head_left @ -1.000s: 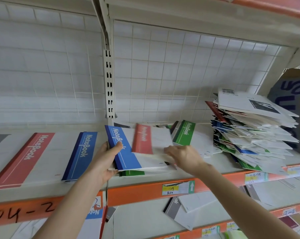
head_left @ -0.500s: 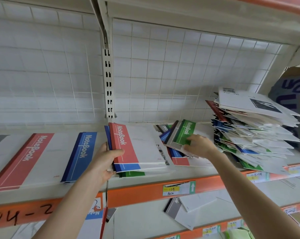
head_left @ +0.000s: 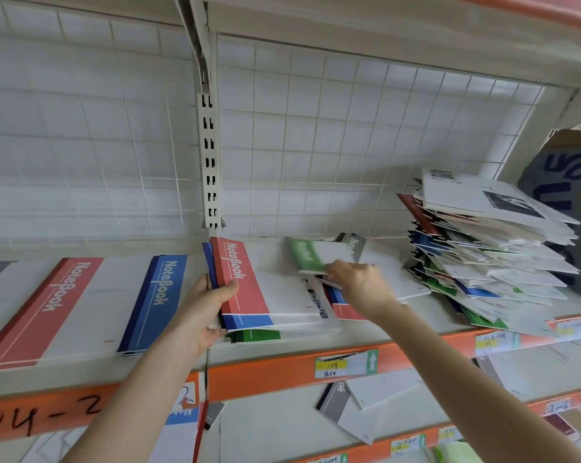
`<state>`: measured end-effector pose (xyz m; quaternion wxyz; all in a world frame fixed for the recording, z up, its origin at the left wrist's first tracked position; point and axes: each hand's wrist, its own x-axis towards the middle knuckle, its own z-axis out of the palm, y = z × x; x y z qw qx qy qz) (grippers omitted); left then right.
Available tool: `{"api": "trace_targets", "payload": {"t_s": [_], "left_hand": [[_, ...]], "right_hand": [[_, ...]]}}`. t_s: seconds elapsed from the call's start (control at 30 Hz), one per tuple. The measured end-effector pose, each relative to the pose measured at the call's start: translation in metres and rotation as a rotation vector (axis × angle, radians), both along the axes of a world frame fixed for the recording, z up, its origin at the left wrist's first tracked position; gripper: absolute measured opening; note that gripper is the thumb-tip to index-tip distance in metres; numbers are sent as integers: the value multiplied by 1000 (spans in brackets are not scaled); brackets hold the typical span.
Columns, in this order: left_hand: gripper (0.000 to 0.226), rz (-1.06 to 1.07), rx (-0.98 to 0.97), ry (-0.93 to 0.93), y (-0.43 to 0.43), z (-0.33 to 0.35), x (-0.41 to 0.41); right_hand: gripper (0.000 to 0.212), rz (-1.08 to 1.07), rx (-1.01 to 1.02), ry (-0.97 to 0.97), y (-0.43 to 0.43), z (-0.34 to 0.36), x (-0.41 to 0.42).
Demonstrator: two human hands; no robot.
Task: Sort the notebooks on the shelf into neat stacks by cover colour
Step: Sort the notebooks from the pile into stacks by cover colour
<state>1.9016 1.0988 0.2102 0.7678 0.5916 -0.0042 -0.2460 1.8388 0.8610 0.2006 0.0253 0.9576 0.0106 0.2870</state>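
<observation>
My left hand grips the left edge of a small mixed pile, a red-banded notebook on top with blue and green ones under it, at the middle of the shelf. My right hand pinches a green-banded notebook and holds it tilted just above the shelf, right of that pile. Under it lie a red and a blue notebook and a grey one. A red stack and a blue stack lie flat at the left.
A tall, messy heap of mixed notebooks leans at the right end of the shelf. A slotted upright and wire grid stand behind. The lower shelf holds a grey notebook. A cardboard box sits far right.
My right hand left the red notebook on my left hand's pile, reached right, took the green notebook and has now lifted it back towards the pile. My left hand stayed put.
</observation>
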Motion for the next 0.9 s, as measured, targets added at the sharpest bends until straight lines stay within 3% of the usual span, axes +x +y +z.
{"api": "trace_targets", "payload": {"t_s": [0.13, 0.2, 0.3, 0.4, 0.47, 0.53, 0.67, 0.77, 0.83, 0.9], "left_hand": [[20, 13, -17, 15, 2, 2, -3], [24, 38, -18, 25, 6, 2, -5], [30, 68, -12, 0, 17, 3, -6], [25, 74, -6, -51, 30, 8, -6], [25, 76, -19, -85, 42, 12, -4], [31, 79, -42, -128, 55, 18, -5], [41, 109, -69, -233, 85, 22, -4], [48, 129, -84, -294, 108, 27, -1], [51, 129, -91, -317, 128, 31, 3], [53, 134, -95, -341, 150, 32, 9]], "right_hand": [[17, 536, 39, 22, 58, -14, 4], [36, 616, 122, 51, 75, -11, 4], [35, 497, 518, 209, 86, 3, 1], [34, 89, 759, 293, 81, 14, 14], [31, -43, 911, 301, 80, 21, 24], [17, -39, 1116, 319, 88, 28, 31], [16, 20, 1406, 439, 121, 39, 40], [18, 91, 1508, 432, 144, 43, 50], [34, 159, 1550, 429, 162, 46, 60], [70, 193, 1581, 508, 182, 52, 69]]}}
